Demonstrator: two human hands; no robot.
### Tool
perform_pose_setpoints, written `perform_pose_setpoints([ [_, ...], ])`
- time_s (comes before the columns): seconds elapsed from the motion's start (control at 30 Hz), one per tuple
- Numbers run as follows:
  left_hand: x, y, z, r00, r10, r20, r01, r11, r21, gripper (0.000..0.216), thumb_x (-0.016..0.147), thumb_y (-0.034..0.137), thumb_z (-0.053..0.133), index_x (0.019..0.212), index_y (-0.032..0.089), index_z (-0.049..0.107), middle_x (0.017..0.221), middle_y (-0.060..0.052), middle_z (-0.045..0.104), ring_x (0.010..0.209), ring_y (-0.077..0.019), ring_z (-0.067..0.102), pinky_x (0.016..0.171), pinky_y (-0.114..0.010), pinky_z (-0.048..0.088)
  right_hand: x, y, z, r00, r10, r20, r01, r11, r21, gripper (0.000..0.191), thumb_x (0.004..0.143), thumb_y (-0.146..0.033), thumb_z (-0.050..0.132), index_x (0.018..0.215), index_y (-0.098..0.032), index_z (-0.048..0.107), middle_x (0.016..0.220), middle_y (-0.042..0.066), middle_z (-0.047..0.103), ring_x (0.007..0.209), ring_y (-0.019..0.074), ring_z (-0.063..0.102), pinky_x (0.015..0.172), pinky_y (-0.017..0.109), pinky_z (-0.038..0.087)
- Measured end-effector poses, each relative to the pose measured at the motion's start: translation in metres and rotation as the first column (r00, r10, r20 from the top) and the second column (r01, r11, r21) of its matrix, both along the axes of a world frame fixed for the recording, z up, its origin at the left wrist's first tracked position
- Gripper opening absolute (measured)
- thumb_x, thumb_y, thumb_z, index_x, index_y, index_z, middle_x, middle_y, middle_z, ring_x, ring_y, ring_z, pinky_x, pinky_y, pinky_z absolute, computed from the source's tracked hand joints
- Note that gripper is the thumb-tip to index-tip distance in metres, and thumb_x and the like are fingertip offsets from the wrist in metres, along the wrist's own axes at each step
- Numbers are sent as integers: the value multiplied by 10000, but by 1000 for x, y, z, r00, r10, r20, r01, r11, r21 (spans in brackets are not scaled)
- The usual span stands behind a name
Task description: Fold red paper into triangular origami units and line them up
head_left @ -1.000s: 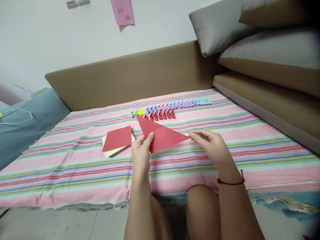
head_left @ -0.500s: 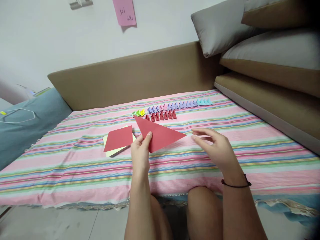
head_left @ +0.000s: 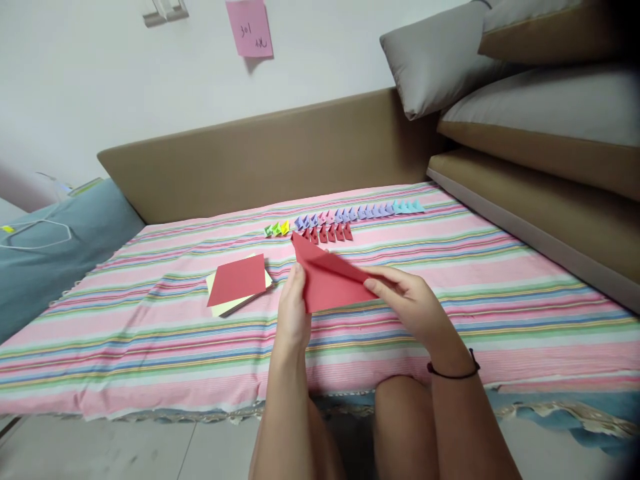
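Red triangle [head_left: 333,281] held, paper stack [head_left: 237,281] L, origami row [head_left: 350,215] behind

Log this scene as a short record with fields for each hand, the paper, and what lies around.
Left hand: pinches the left edge of the red paper
Right hand: grips its right side; black band on the wrist
Red paper: folded, held over the striped cloth
Paper stack: red sheet on top of pale yellow, left of the hands
Folded pieces: small, in two rows beyond the paper, one multicoloured, one red
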State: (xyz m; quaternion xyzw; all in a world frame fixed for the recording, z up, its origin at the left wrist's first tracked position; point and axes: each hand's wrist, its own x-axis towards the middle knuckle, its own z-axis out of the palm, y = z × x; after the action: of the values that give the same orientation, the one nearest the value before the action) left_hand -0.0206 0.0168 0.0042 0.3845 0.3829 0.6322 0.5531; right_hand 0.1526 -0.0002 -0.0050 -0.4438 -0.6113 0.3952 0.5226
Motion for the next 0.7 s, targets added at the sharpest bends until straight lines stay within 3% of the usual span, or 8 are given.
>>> perform_pose_setpoints([
  [0.17, -4, -3, 3, 996, -85, -13, 85, 996, 12, 421, 728, 298, 684, 1129, 216, 586, 1079, -61, 679, 920, -209, 657, 798, -302, 508, 0, -2, 3, 985, 11, -170, -21, 998, -60, 257, 841, -388, 546, 985, -212, 665, 924, 21, 698, 844, 211, 645, 700, 294, 516],
  [0.27, -8, -3, 4, 998, -60, 12, 60, 998, 8, 357, 699, 304, 711, 1026, 193, 620, 986, -54, 702, 833, -195, 669, 742, -286, 513, 4, -1, 3, 964, -11, -266, -23, 992, -125, 276, 788, -390, 620, 991, -203, 644, 873, 35, 708, 784, 204, 656, 689, 303, 522],
  [0.43, -12, -2, 3, 998, -1, -57, -1, 999, -34, 300, 657, 327, 747, 863, 136, 641, 754, -36, 686, 644, -135, 635, 591, -217, 483, 14, 1, -2, 947, -154, -281, 96, 973, -209, 457, 692, -380, 728, 1086, -218, 562, 616, 5, 690, 591, 180, 643, 544, 264, 495],
  [0.53, -14, -2, 4, 990, 4, -137, -8, 1000, -27, 391, 662, 317, 745, 1002, 170, 622, 590, 30, 616, 514, -80, 555, 516, -176, 443, 19, 2, -6, 944, -161, -288, 111, 977, -183, 334, 712, -388, 709, 979, -217, 607, 661, 14, 700, 574, 160, 630, 518, 248, 480],
  [0.6, -17, -3, 5, 979, 12, -205, -13, 1000, -7, 457, 686, 318, 728, 1103, 218, 570, 488, 79, 536, 447, -64, 493, 480, -162, 421, 23, 1, -7, 945, -179, -275, 136, 976, -169, 246, 708, -387, 711, 856, -197, 662, 768, 40, 716, 676, 167, 647, 571, 249, 498],
  [0.7, -21, -3, 6, 948, 35, -315, -19, 998, 53, 339, 717, 329, 701, 1025, 225, 603, 477, 82, 501, 442, -56, 456, 458, -146, 395, 28, -1, -7, 962, -132, -238, 93, 981, -169, 270, 655, -349, 759, 876, -202, 708, 931, 52, 712, 848, 201, 647, 666, 268, 519],
])
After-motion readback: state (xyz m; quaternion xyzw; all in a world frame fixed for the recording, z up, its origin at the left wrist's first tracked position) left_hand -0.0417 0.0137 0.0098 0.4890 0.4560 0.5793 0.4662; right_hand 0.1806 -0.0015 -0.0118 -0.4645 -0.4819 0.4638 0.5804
